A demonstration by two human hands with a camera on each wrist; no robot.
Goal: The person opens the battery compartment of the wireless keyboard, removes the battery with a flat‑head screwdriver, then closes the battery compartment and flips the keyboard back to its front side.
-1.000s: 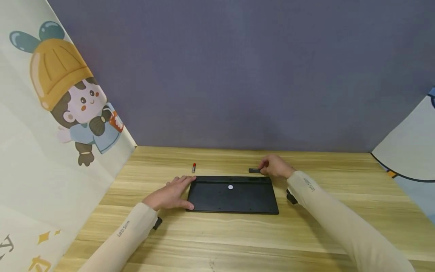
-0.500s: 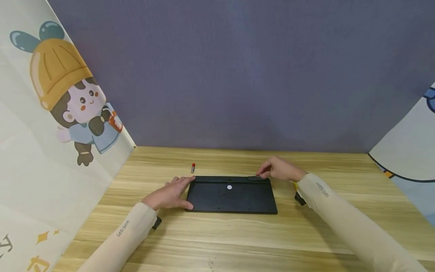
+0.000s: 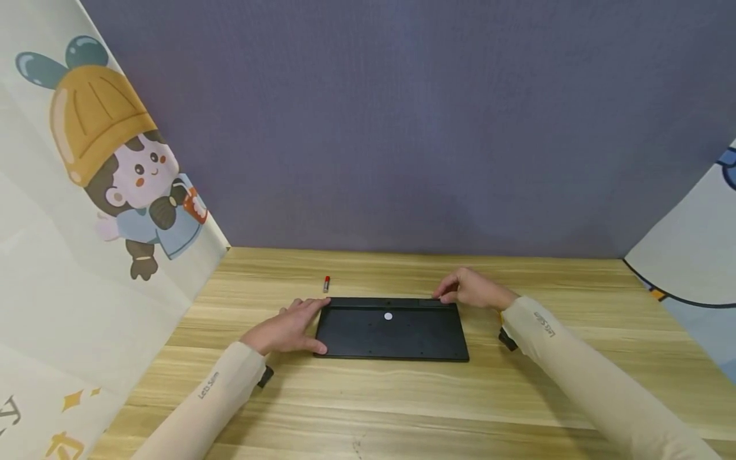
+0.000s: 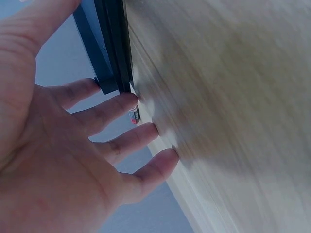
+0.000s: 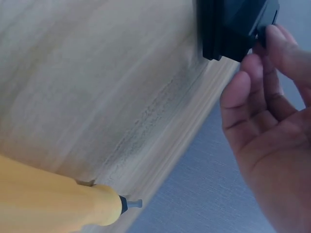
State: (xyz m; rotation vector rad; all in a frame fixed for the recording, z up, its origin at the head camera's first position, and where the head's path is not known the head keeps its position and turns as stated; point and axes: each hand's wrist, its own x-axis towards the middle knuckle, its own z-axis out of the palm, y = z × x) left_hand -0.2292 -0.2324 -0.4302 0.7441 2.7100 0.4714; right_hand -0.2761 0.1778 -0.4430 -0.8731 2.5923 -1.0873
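Observation:
A black keyboard [image 3: 397, 332] lies underside up on the wooden table, a round white sticker near its far edge. My left hand [image 3: 287, 329] rests along its left end, thumb on the near corner and index finger on the far one. In the left wrist view its fingers [image 4: 146, 136] are spread and mostly straight. At the keyboard's far right corner my right hand [image 3: 474, 287] pinches the end of a small black battery cover [image 3: 434, 303], which lies over the recess in the far strip. Fingertips partly hide that end. A red-ended battery [image 3: 326, 284] lies beyond the left hand.
A yellow tool [image 5: 58, 196] with a metal tip, resembling a screwdriver, lies near the right wrist, mostly hidden by the forearm in the head view. A grey-blue panel [image 3: 402, 128] rises behind the table [image 3: 345, 409]. A printed white wall stands at left.
My right hand has brought the battery cover from the table beyond the keyboard onto the recess at its far right, where it now sits lower. The left hand stays in place.

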